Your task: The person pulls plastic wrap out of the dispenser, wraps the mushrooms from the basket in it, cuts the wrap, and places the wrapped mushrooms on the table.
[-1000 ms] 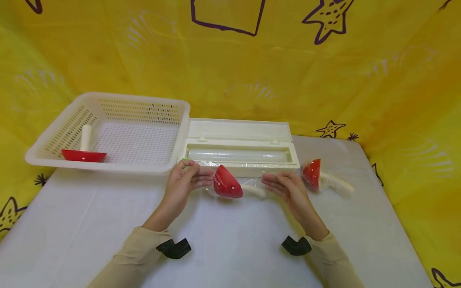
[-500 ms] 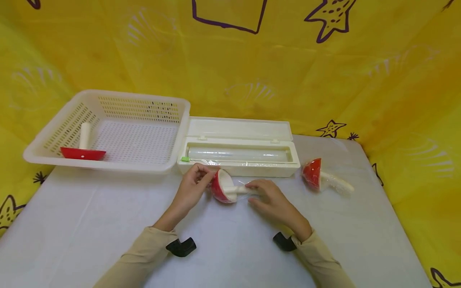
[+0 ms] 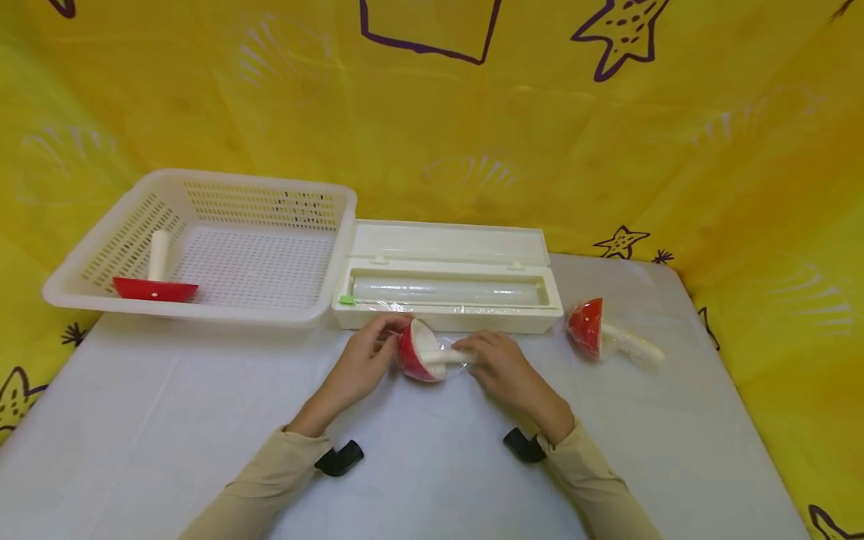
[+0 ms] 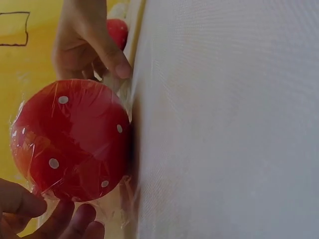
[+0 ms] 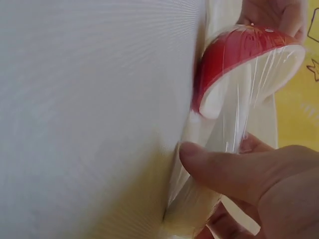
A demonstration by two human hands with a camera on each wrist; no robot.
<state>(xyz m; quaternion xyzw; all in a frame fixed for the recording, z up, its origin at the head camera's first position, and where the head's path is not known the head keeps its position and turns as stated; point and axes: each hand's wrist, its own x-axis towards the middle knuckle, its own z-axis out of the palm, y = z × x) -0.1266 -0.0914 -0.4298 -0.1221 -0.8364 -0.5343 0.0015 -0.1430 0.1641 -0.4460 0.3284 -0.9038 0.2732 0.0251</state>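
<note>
A toy mushroom (image 3: 409,356), red with white dots and a pale stem, lies on its side in clear plastic wrap (image 4: 30,164) at the table's middle. My left hand (image 3: 367,356) is at the cap side, its curled fingers (image 4: 79,219) gathering the film against the cap. The right hand (image 3: 502,367) holds the film-covered stem (image 5: 199,201), thumb (image 5: 214,167) on one side and fingers partly hidden on the other. Just behind stands an open white wrap dispenser (image 3: 445,321) with a film roll (image 3: 445,289) inside.
At the right lies another wrapped toy mushroom (image 3: 586,328). A white perforated basket (image 3: 202,313) stands at the left, with an unwrapped toy mushroom (image 3: 155,289) in it, cap down. A yellow patterned cloth (image 3: 432,112) hangs behind the white table (image 3: 432,465).
The mushroom has turned, so its pale underside now shows. Both hands went from straight fingers beside it to holding film at the cap and the stem. The right hand has moved left.
</note>
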